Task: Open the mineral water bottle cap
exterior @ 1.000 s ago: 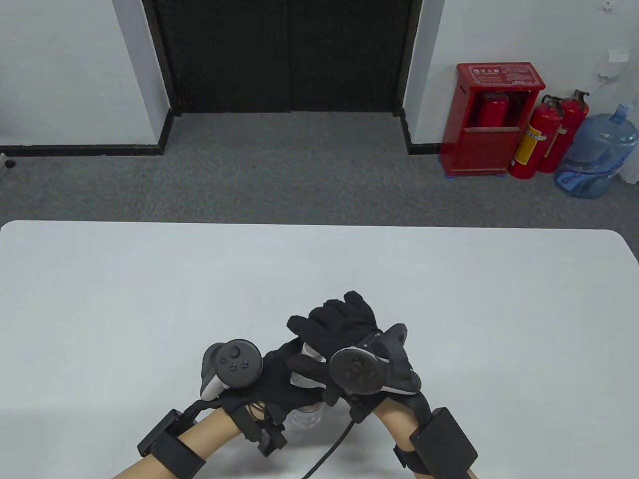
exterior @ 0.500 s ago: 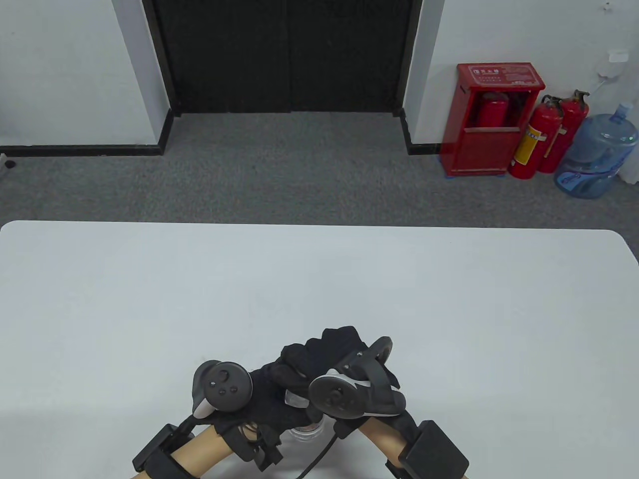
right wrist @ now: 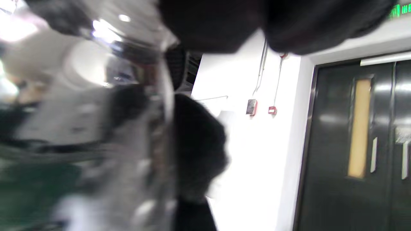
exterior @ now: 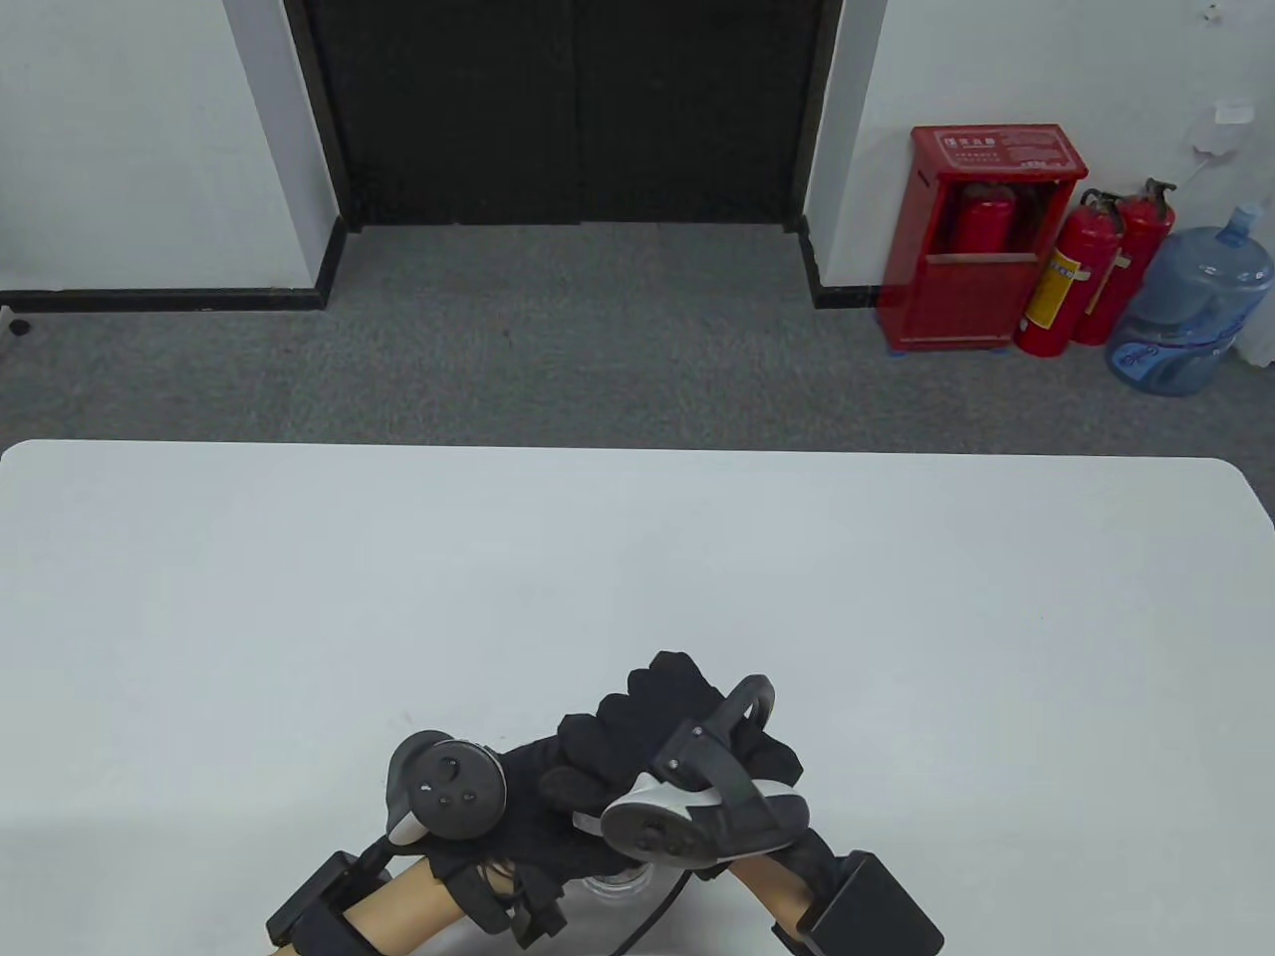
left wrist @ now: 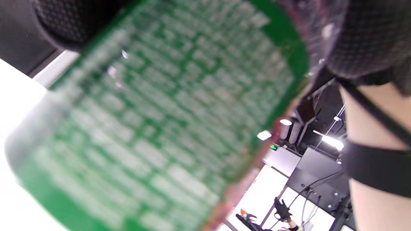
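A clear mineral water bottle (exterior: 616, 881) stands near the table's front edge, mostly hidden under both gloved hands. My left hand (exterior: 538, 797) grips its body; its green label (left wrist: 167, 122) fills the left wrist view. My right hand (exterior: 647, 732) is closed over the top of the bottle, where the cap sits, hidden from the table view. In the right wrist view the clear upper part of the bottle (right wrist: 96, 106) is blurred and close, with my gloved fingers (right wrist: 224, 22) above it.
The white table (exterior: 637, 578) stretches wide beyond the hands. A black cable (exterior: 657, 911) hangs from my right wrist toward the front edge. Behind the table lie grey carpet, a red extinguisher cabinet (exterior: 981, 234) and a blue water jug (exterior: 1190, 309).
Both hands and the bottle moved toward the front edge of the table. My right hand has rolled over the bottle's top, its tracker tilting leftward.
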The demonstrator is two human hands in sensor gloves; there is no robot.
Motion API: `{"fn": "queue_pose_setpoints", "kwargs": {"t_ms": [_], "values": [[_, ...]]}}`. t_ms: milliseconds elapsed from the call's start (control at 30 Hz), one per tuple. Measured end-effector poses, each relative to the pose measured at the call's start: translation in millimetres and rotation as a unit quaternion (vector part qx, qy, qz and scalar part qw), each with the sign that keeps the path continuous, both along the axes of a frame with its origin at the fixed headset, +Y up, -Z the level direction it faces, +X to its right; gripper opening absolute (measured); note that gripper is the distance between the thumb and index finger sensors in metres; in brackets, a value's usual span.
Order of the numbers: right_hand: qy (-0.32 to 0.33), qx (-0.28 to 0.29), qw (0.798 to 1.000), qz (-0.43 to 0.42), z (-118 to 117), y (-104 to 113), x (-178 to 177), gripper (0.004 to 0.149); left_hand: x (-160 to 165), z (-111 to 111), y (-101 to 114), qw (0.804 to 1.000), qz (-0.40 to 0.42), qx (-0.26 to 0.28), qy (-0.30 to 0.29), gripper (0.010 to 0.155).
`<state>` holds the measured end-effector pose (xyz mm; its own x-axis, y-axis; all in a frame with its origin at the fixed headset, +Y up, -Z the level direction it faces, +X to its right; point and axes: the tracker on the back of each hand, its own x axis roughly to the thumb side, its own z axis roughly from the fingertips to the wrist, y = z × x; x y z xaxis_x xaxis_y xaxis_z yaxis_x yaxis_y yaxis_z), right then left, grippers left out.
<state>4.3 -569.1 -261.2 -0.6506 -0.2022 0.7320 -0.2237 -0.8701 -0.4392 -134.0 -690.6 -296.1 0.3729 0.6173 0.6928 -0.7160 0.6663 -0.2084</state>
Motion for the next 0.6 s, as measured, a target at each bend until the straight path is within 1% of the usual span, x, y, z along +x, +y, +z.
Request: {"fn": "queue_pose_setpoints", "kwargs": {"t_ms": [33, 67, 133, 200, 233, 267, 300, 433, 500, 600], "values": [[0.001, -0.015, 1.000, 0.006, 1.0, -0.7, -1.3, 0.053, -0.4, 0.2, -1.5, 1.000, 0.006, -0.010, -0.006, 0.090], [0.018, -0.014, 1.000, -0.001, 1.9, -1.7, -2.1, 0.051, -1.6, -0.2, -2.0, 1.000, 0.016, -0.013, -0.009, 0.090], [0.032, -0.019, 0.999, -0.009, -0.4, -2.5, -0.4, 0.048, -3.8, -3.2, -0.5, 1.000, 0.012, -0.003, -0.001, 0.090], [0.053, -0.061, 0.997, -0.018, -3.2, -3.3, 3.3, 0.048, -4.3, -4.7, -0.5, 1.000, 0.017, -0.006, -0.007, 0.089], [0.062, -0.082, 0.994, -0.025, -4.4, -3.4, 5.9, 0.051, -5.2, -4.9, -0.4, 1.000, 0.016, 0.000, -0.001, 0.089], [0.068, -0.090, 0.993, -0.030, -5.0, -3.3, 7.3, 0.053, -5.0, -4.9, 0.3, 1.000, 0.017, 0.001, -0.002, 0.090], [0.073, -0.096, 0.992, -0.038, -5.7, -2.5, 8.9, 0.055, -6.3, -5.5, 0.9, 1.000, 0.022, 0.000, 0.001, 0.090], [0.084, -0.079, 0.992, -0.046, -4.5, 2.2, 12.3, 0.059, -9.3, -8.0, 1.4, 0.999, 0.043, -0.017, -0.002, 0.090], [0.089, -0.095, 0.990, -0.045, -4.9, 3.8, 14.4, 0.058, -10.2, -9.4, 0.9, 0.998, 0.048, -0.028, -0.004, 0.090], [0.074, -0.120, 0.988, -0.059, -9.0, 2.3, 17.8, 0.058, -10.7, -10.8, 2.6, 0.999, 0.045, -0.019, 0.006, 0.090]]}}
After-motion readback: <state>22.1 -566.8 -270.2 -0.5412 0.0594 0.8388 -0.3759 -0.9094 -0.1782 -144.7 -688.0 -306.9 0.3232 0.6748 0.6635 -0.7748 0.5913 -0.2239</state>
